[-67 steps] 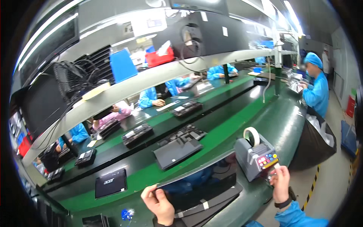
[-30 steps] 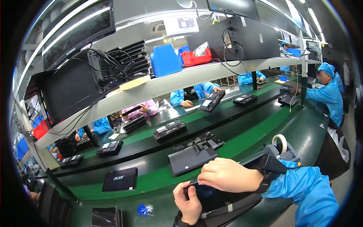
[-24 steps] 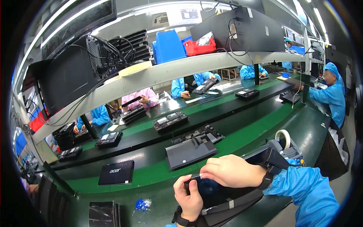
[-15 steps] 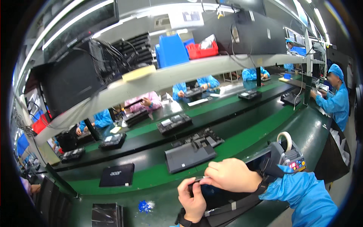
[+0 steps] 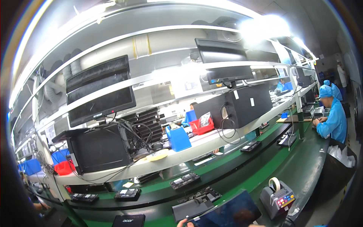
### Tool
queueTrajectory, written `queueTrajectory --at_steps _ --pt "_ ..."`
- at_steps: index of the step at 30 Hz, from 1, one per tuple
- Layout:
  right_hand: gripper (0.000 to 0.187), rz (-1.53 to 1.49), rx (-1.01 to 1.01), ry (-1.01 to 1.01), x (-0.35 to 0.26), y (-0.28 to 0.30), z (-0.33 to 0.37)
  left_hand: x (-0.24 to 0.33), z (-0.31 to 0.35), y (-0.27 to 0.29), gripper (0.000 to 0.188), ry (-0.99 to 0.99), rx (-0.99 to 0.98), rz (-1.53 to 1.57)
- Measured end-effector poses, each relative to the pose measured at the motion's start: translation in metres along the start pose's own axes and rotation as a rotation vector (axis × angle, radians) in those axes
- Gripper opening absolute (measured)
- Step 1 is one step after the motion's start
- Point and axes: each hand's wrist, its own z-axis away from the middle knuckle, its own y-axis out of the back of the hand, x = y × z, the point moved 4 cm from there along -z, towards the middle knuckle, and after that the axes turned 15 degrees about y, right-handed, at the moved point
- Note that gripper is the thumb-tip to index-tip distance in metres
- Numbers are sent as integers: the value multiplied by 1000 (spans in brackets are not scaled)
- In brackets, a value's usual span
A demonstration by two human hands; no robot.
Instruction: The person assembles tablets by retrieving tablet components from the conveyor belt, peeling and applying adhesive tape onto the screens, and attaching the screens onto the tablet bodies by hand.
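Observation:
A glossy dark screen panel point(image 5: 230, 212) is tilted up at the bottom of the head view, with a blurred reflection on its surface. At its left corner the fingertips of my left hand point(image 5: 185, 223) are closed on the edge; the rest of that hand is cut off by the frame. Only a skin-coloured sliver of my right hand point(image 5: 256, 226) shows at the lower rim below the panel, its fingers hidden. Just beyond the panel lies a grey laptop casing point(image 5: 193, 209) with dark parts behind it. To the panel's right stands a grey tape dispenser point(image 5: 278, 198) with coloured buttons and a tape roll.
A black laptop lid point(image 5: 128, 221) lies on the green bench at lower left. Several opened laptop bases point(image 5: 185, 181) line the dark strip beyond. Overhead, a shelf point(image 5: 211, 140) carries monitors, black boxes, cables and bins. A person in blue point(image 5: 332, 119) works at far right.
The view has tilted upward, so my hands and the panel sit lower in the picture. Both hands were pinching together at the panel's edge; now they are apart and the panel faces up more.

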Motion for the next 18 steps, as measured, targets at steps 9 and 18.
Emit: queueTrajectory --at_steps 9,18 --pt "32 -557 637 -486 2 -4 17 27 108 1 31 343 -37 -154" --pt "33 -836 -156 -607 62 -10 46 33 146 13 34 823 -217 -227"
